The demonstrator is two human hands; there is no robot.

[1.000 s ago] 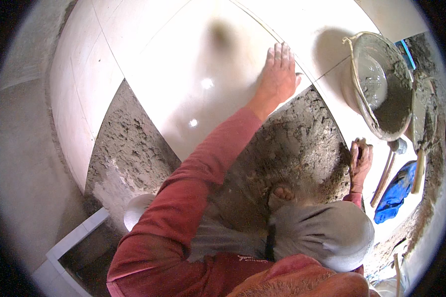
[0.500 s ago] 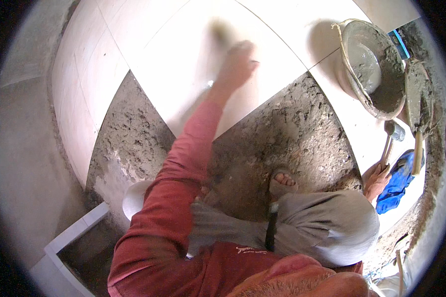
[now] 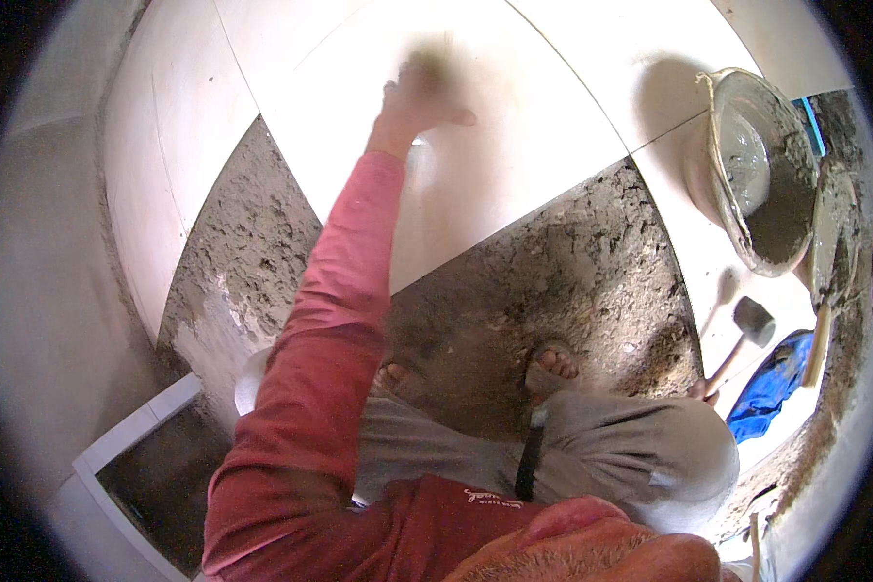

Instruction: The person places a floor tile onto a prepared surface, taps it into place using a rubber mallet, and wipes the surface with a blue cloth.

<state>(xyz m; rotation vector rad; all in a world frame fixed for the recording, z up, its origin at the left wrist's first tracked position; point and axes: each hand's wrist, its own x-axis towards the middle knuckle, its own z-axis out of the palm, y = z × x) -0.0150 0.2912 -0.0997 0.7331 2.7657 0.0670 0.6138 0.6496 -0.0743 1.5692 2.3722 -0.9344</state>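
My left hand (image 3: 415, 109) reaches forward over a large, pale floor tile (image 3: 475, 194), fingers spread and thumb stretched to the right. It appears to lie flat on the tile, though glare and blur soften the fingertips. At the right, my right hand (image 3: 705, 391) is closed round the wooden handle of a mallet (image 3: 755, 322) with a dark head. My knee hides most of that hand. Rough grey mortar bed (image 3: 572, 252) borders the tile's near edges, and my feet are on the bare grey ground behind it.
A mortar-smeared bucket (image 3: 716, 184) with wet grey mix stands at the right. Beside it lies a mortar-caked trowel (image 3: 834, 233) with a wooden handle. A blue cloth (image 3: 771, 388) lies near the mallet. At lower left is a recess with a pale raised edge (image 3: 136, 427).
My left hand has moved left across the tile, its fingers now spread. The mallet has come nearer my knee, and my right hand is now mostly hidden. The view has shifted slightly.
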